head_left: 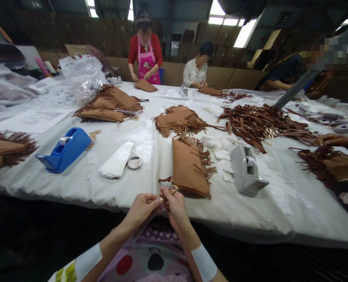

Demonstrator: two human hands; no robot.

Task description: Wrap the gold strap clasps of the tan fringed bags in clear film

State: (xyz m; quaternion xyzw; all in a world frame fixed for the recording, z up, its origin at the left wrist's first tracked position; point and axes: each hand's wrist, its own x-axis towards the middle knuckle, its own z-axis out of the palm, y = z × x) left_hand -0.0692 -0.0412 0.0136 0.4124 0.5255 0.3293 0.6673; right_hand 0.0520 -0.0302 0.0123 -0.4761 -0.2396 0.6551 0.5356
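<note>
Pinching a gold fitting with left fingers and right fingers, I appear midway on one bag, straps heaped beyond.

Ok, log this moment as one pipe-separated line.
left hand: pinching small golden piece | right hand: also gripping it | table: brown fringed bag beyond hands, blue dispenser left, grey dispenser right

Table w/ white cover, front edge draped. Ctr front: brown fringed bag, lying flat; 2nd fringed bag just behind. Blue tape dispenser on L, grey dispenser on R. Btwn: white sheets + small round item. Back R: heap of brown straps. Back L: bag pile, clear plastic beside.
</note>
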